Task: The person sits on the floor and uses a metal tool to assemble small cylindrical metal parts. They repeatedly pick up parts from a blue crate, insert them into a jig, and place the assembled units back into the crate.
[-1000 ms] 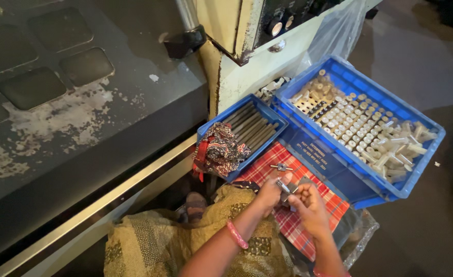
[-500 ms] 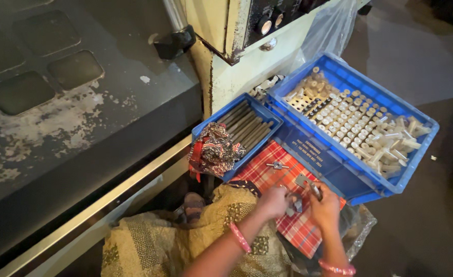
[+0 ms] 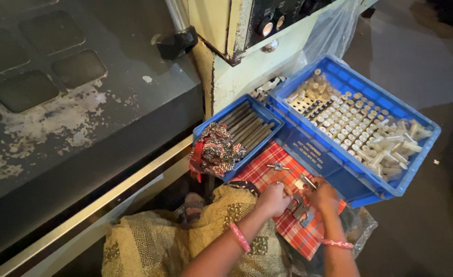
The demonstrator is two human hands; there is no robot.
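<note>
Head view: dark floor beside a grey machine, with a red checked cloth [image 3: 267, 172] spread over the lap. Left hand [image 3: 273, 199] and right hand [image 3: 323, 196] both curl shut around a small metal fixture [image 3: 301, 209] between them, equally near. Big blue crate [image 3: 319, 154] sits just beyond.

Large crate [image 3: 334, 154] seen as smooth blue plastic, slightly glossy; pale, matt cylindrical parts [image 3: 354, 128] packed inside. Left of crate, smaller blue plastic bin [image 3: 267, 115] filled with dull grey metal rods [image 3: 247, 125]; patterned cloth [image 3: 216, 151] draped over its near corner. In front of crate, red checked woven cloth [image 3: 267, 172] spread; bright metal piece [image 3: 301, 210] gripped between left hand [image 3: 272, 199] and right hand [image 3: 323, 197]
</note>
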